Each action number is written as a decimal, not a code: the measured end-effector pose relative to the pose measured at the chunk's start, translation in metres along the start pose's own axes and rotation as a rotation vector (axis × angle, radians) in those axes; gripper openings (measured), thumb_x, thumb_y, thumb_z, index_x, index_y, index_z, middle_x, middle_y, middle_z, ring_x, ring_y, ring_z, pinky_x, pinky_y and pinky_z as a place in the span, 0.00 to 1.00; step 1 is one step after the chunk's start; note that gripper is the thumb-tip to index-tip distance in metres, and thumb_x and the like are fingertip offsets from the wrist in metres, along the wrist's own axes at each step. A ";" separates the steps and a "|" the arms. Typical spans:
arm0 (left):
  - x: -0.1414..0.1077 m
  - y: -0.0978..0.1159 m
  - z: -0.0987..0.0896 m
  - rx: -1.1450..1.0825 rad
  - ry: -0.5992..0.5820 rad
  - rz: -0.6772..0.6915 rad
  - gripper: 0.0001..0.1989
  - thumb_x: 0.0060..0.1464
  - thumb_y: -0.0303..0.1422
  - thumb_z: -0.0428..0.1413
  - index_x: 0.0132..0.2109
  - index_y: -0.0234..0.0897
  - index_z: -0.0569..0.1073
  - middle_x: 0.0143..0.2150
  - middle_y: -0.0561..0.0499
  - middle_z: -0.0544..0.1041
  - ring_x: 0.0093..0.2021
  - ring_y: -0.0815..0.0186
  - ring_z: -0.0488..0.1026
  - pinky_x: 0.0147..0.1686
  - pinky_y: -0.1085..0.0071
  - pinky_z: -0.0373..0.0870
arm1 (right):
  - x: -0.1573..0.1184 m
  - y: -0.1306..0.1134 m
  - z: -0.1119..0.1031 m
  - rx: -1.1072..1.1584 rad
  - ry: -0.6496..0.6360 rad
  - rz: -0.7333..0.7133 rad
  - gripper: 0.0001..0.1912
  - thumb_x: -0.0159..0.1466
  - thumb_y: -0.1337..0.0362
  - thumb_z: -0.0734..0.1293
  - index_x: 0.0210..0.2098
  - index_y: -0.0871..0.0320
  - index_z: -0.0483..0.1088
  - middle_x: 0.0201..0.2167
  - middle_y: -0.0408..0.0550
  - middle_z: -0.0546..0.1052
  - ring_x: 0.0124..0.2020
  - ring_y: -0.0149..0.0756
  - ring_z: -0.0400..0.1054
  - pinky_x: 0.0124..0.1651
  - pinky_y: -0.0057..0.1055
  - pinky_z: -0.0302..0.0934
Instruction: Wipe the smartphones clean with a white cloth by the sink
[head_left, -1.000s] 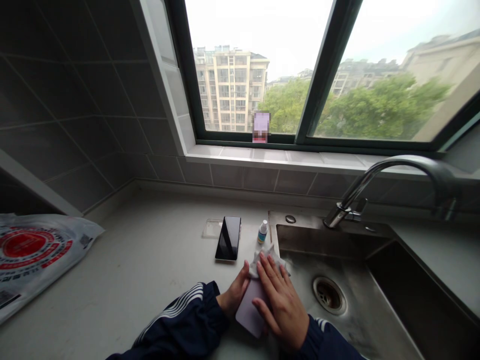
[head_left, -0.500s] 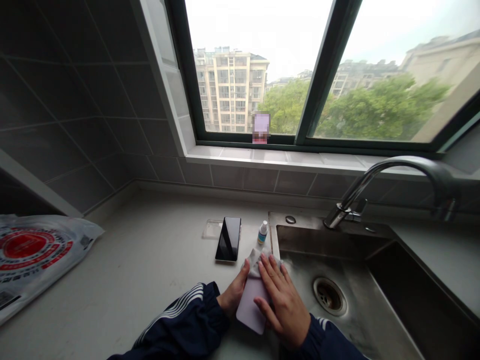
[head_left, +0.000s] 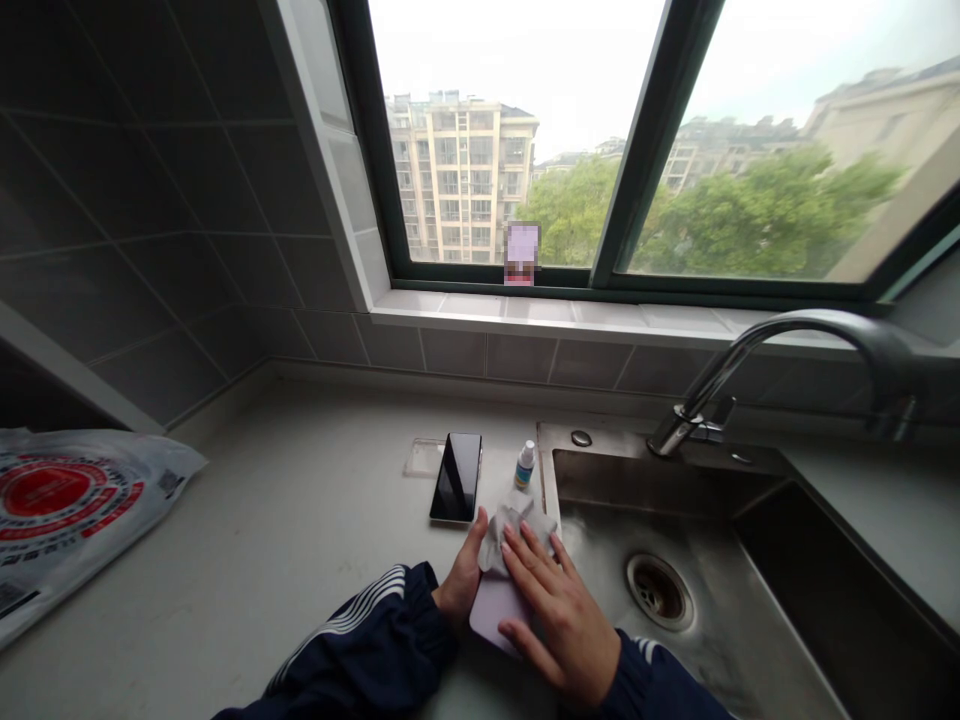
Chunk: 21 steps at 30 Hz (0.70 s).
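A flat light-purple phone-shaped object (head_left: 496,612) is held above the counter's front edge, left of the sink. My left hand (head_left: 463,572) grips its left side, thumb up along the edge. Over its upper part lies a crumpled grey-white cloth (head_left: 495,545). My right hand (head_left: 559,615) rests on the cloth with fingers spread, pressing it against the object. Just beyond the cloth stands a small white bottle (head_left: 525,465) with a blue and yellow label. A black-screened phone (head_left: 457,478) lies on the counter to the left, partly over a clear case (head_left: 424,457).
A steel sink (head_left: 660,500) with a drain (head_left: 660,592) is on the right, with a curved chrome faucet (head_left: 750,345) behind it. A white plastic bag with red print (head_left: 75,500) lies at the far left of the counter (head_left: 300,480). A window stands behind.
My right hand and the cloth have moved slightly down and left over the purple object, covering more of it. The object's lower end has shifted slightly up.
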<state>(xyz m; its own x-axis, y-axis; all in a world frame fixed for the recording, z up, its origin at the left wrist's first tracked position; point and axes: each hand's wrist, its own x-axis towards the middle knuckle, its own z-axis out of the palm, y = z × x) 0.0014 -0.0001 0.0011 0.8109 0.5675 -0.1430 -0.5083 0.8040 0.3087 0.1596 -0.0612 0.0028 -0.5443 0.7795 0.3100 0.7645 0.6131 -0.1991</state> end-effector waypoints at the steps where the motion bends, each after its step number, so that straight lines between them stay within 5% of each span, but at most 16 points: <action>1: 0.000 0.000 0.000 -0.002 0.005 -0.007 0.38 0.60 0.55 0.40 0.60 0.25 0.66 0.56 0.36 0.73 0.64 0.52 0.60 0.66 0.58 0.43 | 0.000 0.000 -0.001 0.004 -0.009 -0.006 0.36 0.68 0.53 0.60 0.69 0.62 0.47 0.69 0.54 0.49 0.69 0.52 0.41 0.67 0.55 0.41; 21: 0.004 -0.001 -0.003 0.085 -0.130 -0.013 0.36 0.58 0.54 0.43 0.63 0.32 0.63 0.61 0.39 0.69 0.64 0.50 0.59 0.65 0.55 0.45 | 0.000 0.008 0.006 -0.069 0.078 0.111 0.32 0.69 0.59 0.58 0.69 0.60 0.47 0.68 0.52 0.51 0.68 0.53 0.46 0.63 0.54 0.53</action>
<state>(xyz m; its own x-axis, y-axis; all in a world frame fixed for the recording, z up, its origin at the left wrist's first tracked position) 0.0041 0.0017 -0.0030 0.8506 0.5252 -0.0261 -0.4758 0.7897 0.3873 0.1631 -0.0556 -0.0045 -0.4285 0.8281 0.3614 0.8420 0.5111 -0.1727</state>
